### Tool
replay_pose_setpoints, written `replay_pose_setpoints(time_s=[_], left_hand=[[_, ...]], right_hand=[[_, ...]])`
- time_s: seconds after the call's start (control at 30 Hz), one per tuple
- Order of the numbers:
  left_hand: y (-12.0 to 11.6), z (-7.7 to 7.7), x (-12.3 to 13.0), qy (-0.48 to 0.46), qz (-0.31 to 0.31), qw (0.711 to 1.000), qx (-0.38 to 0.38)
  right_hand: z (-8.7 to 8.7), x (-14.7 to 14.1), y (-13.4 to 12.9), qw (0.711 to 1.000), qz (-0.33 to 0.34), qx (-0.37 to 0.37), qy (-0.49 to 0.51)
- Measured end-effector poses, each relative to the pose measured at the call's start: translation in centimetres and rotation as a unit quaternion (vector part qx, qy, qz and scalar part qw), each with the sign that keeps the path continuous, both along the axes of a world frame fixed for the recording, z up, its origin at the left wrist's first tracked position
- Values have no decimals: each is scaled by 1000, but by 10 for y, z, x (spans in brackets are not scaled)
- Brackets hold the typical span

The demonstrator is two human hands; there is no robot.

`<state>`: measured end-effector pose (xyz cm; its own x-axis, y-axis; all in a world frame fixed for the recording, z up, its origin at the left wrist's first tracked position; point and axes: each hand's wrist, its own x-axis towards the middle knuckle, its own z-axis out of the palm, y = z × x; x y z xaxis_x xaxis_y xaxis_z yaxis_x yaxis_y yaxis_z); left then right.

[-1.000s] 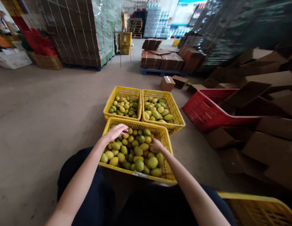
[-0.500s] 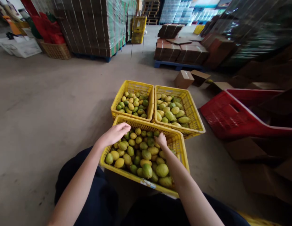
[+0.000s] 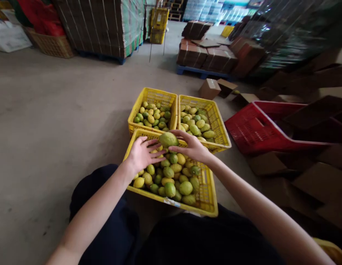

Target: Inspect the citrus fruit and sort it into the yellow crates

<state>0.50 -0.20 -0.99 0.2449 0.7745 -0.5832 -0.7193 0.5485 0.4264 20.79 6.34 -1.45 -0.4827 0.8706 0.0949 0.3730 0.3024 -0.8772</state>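
A large green-yellow lemon (image 3: 168,140) is gripped between the thumb and fingers of my right hand (image 3: 191,146), raised over the near yellow crate (image 3: 171,201). My left hand (image 3: 143,154) is open beside it, palm turned up and fingers spread toward the fruit; whether the fingertips touch it I cannot tell. Below both hands, the near crate holds many green and yellow lemons (image 3: 169,189). Behind it stand a left yellow crate (image 3: 129,121) and a right yellow crate (image 3: 223,129), each partly filled with similar fruit.
To the right sits a red crate (image 3: 242,130) among cardboard boxes (image 3: 320,180). A small carton (image 3: 209,89) stands behind the yellow crates. Farther back are a blue pallet (image 3: 191,70) with flat cardboard stacks and a tall wrapped stack (image 3: 96,29). Concrete floor (image 3: 63,110) extends left.
My right hand has come up from the crate's right side with a lemon, moving left. My left hand has turned palm up with fingers spread. The view has shifted slightly.
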Motion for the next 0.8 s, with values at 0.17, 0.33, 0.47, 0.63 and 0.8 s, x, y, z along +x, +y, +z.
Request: replay_pose_setpoints(time_s=[0.17, 0.33, 0.47, 0.63, 0.8], left_hand=[[-6, 1, 11, -72, 9, 997, -27], [-6, 2, 2, -102, 129, 986, -27], [-7, 5, -5, -103, 182, 978, 10], [-1, 2, -4, -94, 185, 978, 14], [10, -4, 1, -93, 177, 980, 2]], right_hand=[[49, -17, -29, 993, 107, -26, 33], [-18, 30, -12, 991, -90, -100, 19], [-98, 63, -12, 928, -251, -216, -173], [-165, 65, -32, 891, -300, -278, -197], [-194, 50, -35, 883, -301, -341, -118]])
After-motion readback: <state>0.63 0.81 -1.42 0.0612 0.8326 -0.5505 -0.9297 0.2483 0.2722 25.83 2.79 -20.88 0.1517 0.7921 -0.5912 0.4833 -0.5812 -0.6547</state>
